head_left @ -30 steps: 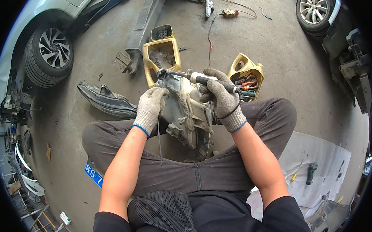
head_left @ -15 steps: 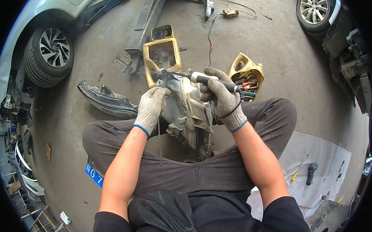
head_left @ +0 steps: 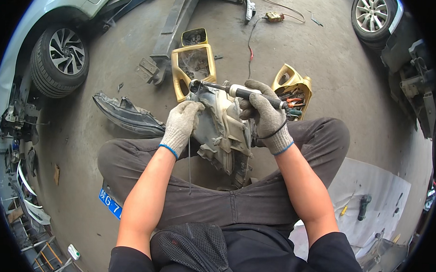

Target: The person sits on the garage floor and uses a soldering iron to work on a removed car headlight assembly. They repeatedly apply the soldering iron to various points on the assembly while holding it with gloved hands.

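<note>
Between my legs lies a car headlight housing (head_left: 221,124), grey and beige with broken-looking plastic edges. My right hand (head_left: 267,114), in a knitted glove, is closed around the handle of a soldering iron (head_left: 236,91) with a white collar and black grip. Its metal shaft points left, reaching a dark round part at the housing's far end. My left hand (head_left: 181,122), gloved too, pinches a thin grey rod (head_left: 189,171) that hangs down toward my lap. The rod's upper end is hidden by the fingers, which sit against the housing's left side.
Beyond the housing stands a cut yellow jug (head_left: 213,63) of small parts; another cut jug (head_left: 306,89) holds pliers. A long dark lamp piece (head_left: 126,115) lies left. A steel lift arm (head_left: 176,25), a car wheel (head_left: 66,51) and a white sheet (head_left: 371,186) with tools surround me.
The whole view has shifted slightly. Both hands keep their grips, and the iron's shaft stays at the housing's far end, where the dark round part shows more clearly.
</note>
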`<state>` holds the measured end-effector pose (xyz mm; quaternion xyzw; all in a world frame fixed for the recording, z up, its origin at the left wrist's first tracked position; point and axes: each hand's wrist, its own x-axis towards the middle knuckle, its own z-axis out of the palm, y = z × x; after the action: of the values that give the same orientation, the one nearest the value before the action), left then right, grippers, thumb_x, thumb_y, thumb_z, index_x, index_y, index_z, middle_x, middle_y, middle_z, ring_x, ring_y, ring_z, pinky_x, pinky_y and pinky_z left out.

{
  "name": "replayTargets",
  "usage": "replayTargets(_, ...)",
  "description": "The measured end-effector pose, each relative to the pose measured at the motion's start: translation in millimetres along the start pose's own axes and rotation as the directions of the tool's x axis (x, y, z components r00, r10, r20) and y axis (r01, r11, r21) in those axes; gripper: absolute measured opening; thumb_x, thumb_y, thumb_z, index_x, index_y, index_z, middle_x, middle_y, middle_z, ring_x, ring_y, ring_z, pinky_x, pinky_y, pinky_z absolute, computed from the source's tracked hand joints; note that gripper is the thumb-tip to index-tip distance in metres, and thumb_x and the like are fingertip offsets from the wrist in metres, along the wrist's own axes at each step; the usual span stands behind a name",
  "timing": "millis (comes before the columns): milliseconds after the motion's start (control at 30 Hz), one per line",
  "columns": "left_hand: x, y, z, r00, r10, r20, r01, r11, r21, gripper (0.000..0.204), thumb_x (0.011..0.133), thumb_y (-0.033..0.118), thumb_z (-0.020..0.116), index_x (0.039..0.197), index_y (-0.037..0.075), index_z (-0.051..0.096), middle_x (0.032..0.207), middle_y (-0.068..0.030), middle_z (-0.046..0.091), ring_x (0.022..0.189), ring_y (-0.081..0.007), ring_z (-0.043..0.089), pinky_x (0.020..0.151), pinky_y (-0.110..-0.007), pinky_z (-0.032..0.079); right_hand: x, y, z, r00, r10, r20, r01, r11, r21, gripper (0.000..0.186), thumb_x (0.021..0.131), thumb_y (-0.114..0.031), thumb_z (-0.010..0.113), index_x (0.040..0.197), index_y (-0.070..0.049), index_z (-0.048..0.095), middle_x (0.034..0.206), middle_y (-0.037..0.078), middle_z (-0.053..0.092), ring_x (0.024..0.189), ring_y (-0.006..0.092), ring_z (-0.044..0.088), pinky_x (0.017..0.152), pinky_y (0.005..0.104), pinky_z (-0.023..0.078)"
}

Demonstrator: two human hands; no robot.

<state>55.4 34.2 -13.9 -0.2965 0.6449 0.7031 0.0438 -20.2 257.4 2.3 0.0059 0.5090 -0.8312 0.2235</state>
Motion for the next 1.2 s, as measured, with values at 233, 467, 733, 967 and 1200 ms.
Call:
replayTargets(233,-0.7,0.6,0.2,1.000,-0.008,0.006,0.008,1.000,-0.013,0.027,0.103,0.024,0.056,0.103,0.003,0.071,0.057,0.0049,0.047,0.045,-0.0048,0.038,0.042,-0.022,0.030,0.8,0.8,-0.4,1.000,0.002,0.000,-0.002,1.000,0.011,0.044,0.098,-0.015,0.058,0.138,0.003,0.052,0.089,0.010,0.067,0.072,0.0130,0.062,0.065,0.0267,0.054)
replayTargets(467,1.9,-1.9,-0.4,1.000,0.005,0.015,-0.005,1.000,-0.003,0.026,0.103,0.024,0.055,0.103,0.003,0.071,0.057,0.0048,0.047,0.045,-0.0049,0.038,0.042,-0.022,0.031,-0.3,-1.8,1.8,1.000,0.004,-0.001,-0.004,1.000,0.016,0.044,0.098,-0.015,0.058,0.137,0.004,0.052,0.088,0.009,0.067,0.071,0.0127,0.061,0.064,0.0264,0.053)
replayTargets(733,-1.2,2.1,0.9,1.000,-0.020,0.011,0.020,1.000,-0.017,0.025,0.103,0.024,0.057,0.101,0.003,0.071,0.057,0.0050,0.047,0.045,-0.0047,0.039,0.042,-0.022,0.032,1.2,0.6,-0.6,1.000,0.000,0.013,-0.001,1.000,0.027,0.044,0.098,-0.015,0.057,0.137,0.005,0.052,0.088,0.009,0.066,0.071,0.0124,0.061,0.064,0.0263,0.053)
replayTargets(967,-0.1,1.0,1.9,1.000,-0.007,0.002,0.007,1.000,-0.010,0.022,0.101,0.023,0.059,0.099,0.004,0.071,0.059,0.0056,0.048,0.046,-0.0040,0.039,0.043,-0.021,0.031,0.6,-1.1,-0.5,1.000,-0.007,0.011,0.007,1.000,-0.010,0.044,0.099,-0.016,0.057,0.137,0.004,0.051,0.089,0.009,0.067,0.069,0.0120,0.061,0.063,0.0258,0.053)
replayTargets(1200,-1.5,4.0,2.0,1.000,0.008,0.019,-0.008,1.000,0.015,0.024,0.100,0.023,0.059,0.096,0.002,0.072,0.060,0.0025,0.053,0.050,-0.0063,0.044,0.047,-0.024,0.034,1.3,-0.5,-2.1,1.000,-0.010,0.028,0.010,1.000,0.000,0.047,0.098,-0.017,0.058,0.139,0.005,0.049,0.093,0.011,0.067,0.074,0.0137,0.062,0.065,0.0268,0.054)
